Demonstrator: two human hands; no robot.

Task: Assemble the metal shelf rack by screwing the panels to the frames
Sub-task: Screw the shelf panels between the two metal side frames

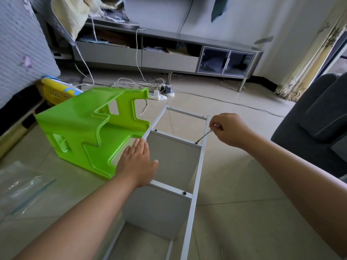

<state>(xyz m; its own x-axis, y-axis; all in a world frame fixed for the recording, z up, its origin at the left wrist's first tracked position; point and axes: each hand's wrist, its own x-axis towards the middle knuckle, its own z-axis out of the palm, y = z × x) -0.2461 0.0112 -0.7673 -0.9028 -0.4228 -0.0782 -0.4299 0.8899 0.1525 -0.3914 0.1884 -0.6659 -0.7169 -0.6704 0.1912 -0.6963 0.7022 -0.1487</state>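
Rack (195, 166) on its side on the tiled floor (234, 184)

Left hand (138, 164) flat, pressing its near rail; right hand (228, 129) pinching a screwdriver (203, 136) on a screw; green stool (90, 132) left, TV cabinet (169, 53) beyond.

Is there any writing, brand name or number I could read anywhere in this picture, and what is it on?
None can be read.
Green stool: plain plastic, no label showing.
White rack: bare metal, no markings.
Screwdriver in the right hand: no brand visible.
Yellow basket: blue and white shapes on it, too blurred to tell whether they are letters.
Clear plastic bag: no print visible.
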